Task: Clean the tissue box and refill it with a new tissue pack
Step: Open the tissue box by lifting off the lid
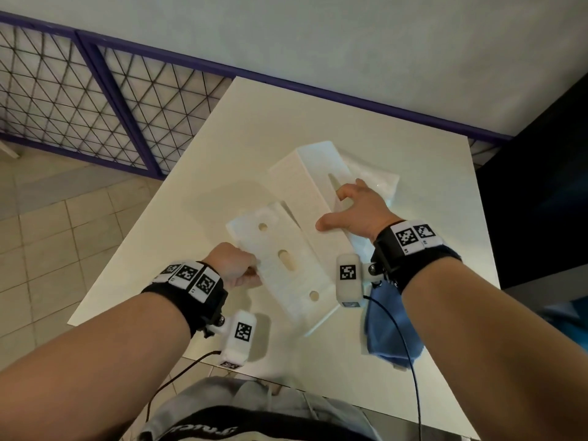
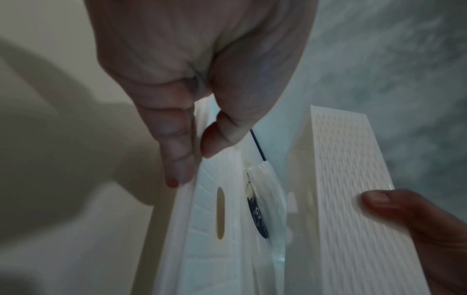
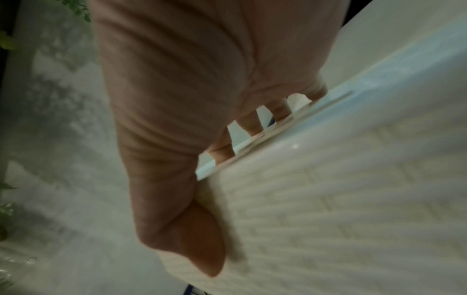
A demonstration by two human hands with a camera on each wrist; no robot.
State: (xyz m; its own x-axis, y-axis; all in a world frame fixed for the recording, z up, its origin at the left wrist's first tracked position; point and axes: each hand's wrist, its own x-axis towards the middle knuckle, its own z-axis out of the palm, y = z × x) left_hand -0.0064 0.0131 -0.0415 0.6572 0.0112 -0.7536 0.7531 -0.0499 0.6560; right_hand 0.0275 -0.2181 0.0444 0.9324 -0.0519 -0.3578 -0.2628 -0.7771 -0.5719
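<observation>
While the white table (image 1: 203, 173) fills the middle of the head view, the tissue box cover (image 1: 305, 186) lies tilted across its centre, running from upper right toward lower middle, with the right hand (image 1: 356, 211) spread over its near end: thumb pressed on the ribbed side, fingers curled over the top by the slot. Just left of it and lower in the frame, the box's base plate (image 1: 286, 265), white with two round holes and an oval one, is lifted at an angle; the left hand (image 1: 235, 265) pinches its left edge between thumb and fingers. A tissue pack (image 1: 378, 179) in clear wrap lies behind the cover at upper right, partly hidden by it. A blue cloth (image 1: 391, 332) lies at the table's lower right, under the right wrist.
</observation>
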